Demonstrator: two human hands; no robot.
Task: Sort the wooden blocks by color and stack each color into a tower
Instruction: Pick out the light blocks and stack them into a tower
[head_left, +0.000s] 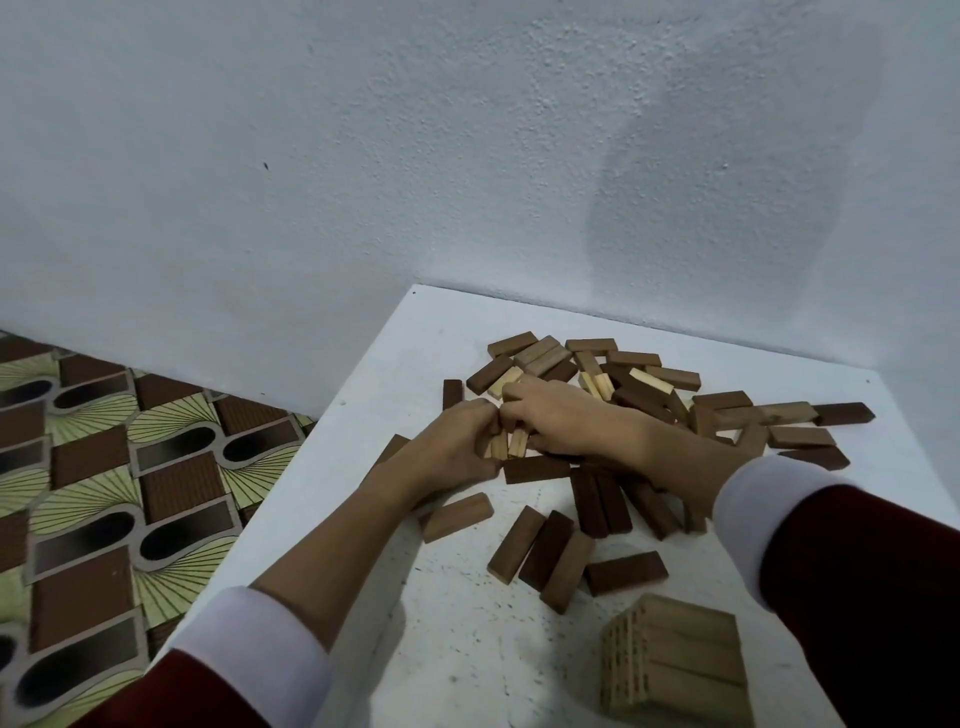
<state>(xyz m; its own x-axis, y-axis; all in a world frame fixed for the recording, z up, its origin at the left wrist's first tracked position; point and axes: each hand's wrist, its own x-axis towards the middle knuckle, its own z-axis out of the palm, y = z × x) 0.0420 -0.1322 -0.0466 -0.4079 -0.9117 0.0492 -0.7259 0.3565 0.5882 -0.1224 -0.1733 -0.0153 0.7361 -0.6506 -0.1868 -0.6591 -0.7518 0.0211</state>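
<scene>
Hands, your left (457, 441) and right (550, 421), together grip pale rectangular wooden blocks (509, 441) just before the brown pile (639, 389); light, rigid, smooth, so squeeze their long faces.

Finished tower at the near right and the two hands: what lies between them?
In the head view, loose brown blocks lie between tower and hands.

tower (678, 662) base cut off below, blocks (506, 441) half hidden between hands
</scene>
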